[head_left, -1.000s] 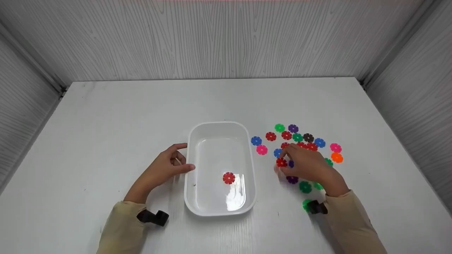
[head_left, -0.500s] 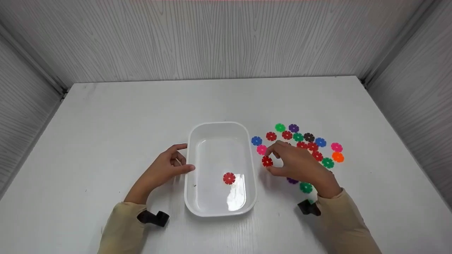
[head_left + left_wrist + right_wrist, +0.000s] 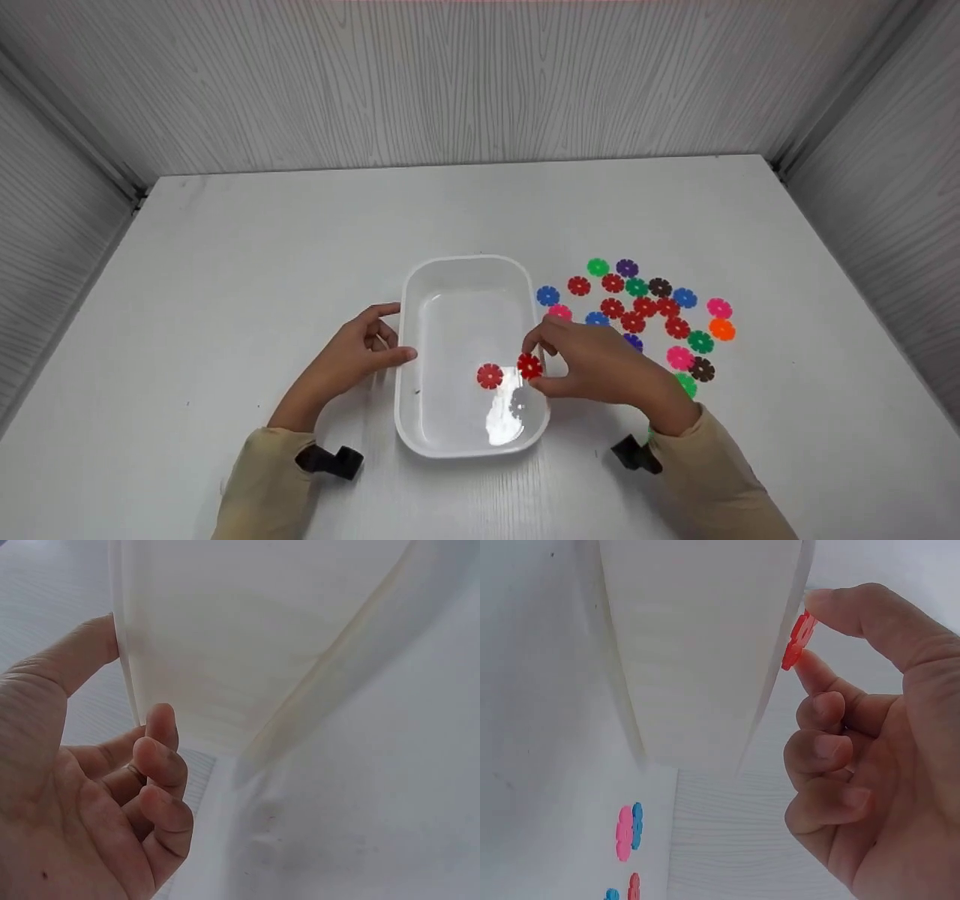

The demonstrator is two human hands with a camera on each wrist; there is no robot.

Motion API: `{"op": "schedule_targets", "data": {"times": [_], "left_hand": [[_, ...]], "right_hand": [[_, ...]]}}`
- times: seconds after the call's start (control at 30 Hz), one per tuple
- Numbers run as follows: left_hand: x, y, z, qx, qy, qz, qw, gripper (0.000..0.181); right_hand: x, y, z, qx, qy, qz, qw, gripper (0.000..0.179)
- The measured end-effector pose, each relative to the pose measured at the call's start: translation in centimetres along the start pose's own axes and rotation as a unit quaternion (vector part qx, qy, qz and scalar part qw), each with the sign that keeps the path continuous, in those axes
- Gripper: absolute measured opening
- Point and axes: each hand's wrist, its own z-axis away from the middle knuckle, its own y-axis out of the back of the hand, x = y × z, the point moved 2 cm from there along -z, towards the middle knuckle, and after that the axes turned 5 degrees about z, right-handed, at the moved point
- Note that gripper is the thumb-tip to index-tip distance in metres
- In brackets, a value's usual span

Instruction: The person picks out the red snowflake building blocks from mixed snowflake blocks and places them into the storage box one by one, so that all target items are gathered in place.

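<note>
A white rectangular plastic tray [image 3: 442, 453] stands mid-table. My left hand [image 3: 356, 351] holds its left rim, thumb and index finger reaching over the edge; in the left wrist view the other fingers of that hand [image 3: 97, 765] curl outside the wall. My right hand [image 3: 600, 364] is over the tray's right rim. Between its thumb and index finger it pinches a red snowflake disc [image 3: 529, 367], a notched plastic piece, which the right wrist view shows nearly edge-on [image 3: 800, 641]. Another red snowflake disc [image 3: 490, 376] lies on the tray's floor.
Right of the tray, several snowflake discs in red, blue, pink, purple, brown and green are spread on the white table [image 3: 285, 247]. An orange disc [image 3: 722, 329] lies at their right side. My right forearm covers part of the spread. A wood-grain panel [image 3: 465, 82] rises behind.
My right hand has carried the red snowflake disc leftward from the loose discs to above the tray's right rim. The left hand and the tray have stayed put.
</note>
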Motion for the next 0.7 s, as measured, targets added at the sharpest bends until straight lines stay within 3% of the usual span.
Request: {"op": "schedule_targets", "data": {"times": [0.4,0.7], "left_hand": [[0.1,0.0,0.1,0.001,-0.006,0.000,1.0000,0.073],[-0.1,0.0,0.0,-0.001,-0.005,0.005,1.0000,0.074]], "right_hand": [[-1.7,-1.0,0.1,-0.003,0.070,0.027,0.9972,0.038],[-1.7,-1.2,0.0,-0.010,0.069,0.029,0.9972,0.043]]}}
